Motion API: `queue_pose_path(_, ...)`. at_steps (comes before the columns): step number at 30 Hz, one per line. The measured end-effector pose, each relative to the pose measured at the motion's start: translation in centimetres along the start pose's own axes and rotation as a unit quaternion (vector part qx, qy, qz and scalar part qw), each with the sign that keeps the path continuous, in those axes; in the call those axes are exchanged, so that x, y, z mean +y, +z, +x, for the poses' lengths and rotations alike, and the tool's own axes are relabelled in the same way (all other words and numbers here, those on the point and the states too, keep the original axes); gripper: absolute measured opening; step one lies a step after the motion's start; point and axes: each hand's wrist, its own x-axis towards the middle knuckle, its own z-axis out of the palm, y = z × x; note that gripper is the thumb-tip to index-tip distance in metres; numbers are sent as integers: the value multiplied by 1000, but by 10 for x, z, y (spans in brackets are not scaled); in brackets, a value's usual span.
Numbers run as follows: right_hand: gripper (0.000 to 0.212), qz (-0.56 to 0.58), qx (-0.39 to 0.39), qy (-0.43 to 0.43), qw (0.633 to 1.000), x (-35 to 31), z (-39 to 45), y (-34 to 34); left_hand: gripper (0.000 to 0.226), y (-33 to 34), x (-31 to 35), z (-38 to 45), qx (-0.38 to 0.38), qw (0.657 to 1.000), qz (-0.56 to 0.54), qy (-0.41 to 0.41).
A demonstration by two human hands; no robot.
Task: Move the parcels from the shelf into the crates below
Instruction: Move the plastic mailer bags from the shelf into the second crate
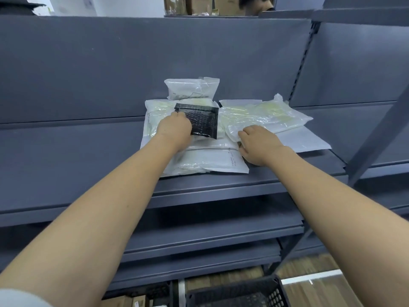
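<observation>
While the left hand (174,129) grips the black mailer (202,119), the right hand (257,142) pinches a clear parcel (261,116).

Single head-worn wide-angle view, looking forward and down along both forearms. Faces the grey shelf (221,180) at close, arm's-reach range; a black crate (239,293) sits at bottom edge.
</observation>
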Motion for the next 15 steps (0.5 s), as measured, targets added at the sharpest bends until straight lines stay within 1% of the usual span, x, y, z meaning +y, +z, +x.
queue_pose_path(1, 37, 9, 6, 5, 1000, 0, -7, 0, 29, 0, 3, -7, 24, 1000, 6, 6)
queue_pose_path(3, 39, 32, 23, 16, 999, -1, -24, 0, 27, 2, 8, -25, 70, 997, 15, 26)
queue_pose_path(5, 44, 59, 42, 21, 997, -3, -47, 1, 30, 9, 14, -48, 133, 990, -32, 46)
queue_pose_path(7, 50, 88, 56, 24, 994, -4, -76, 5, 32, 10, 24, -78, 174, 978, -100, 52)
queue_pose_path(10, 58, 163, 75, 49, 983, -3, -121, 14, 20, 4, 39, -125, 180, 962, -202, 39)
queue_pose_path(12, 61, 207, 92, 64, 972, -1, -146, 24, 18, 3, 46, -151, 185, 946, -263, 27)
queue_pose_path(13, 62, 224, 93, 67, 968, 1, -158, 30, 19, 4, 52, -162, 190, 941, -278, 23)
queue_pose_path(15, 62, 257, 81, 70, 961, 4, -178, 42, 21, 7, 69, -180, 182, 944, -274, 19)
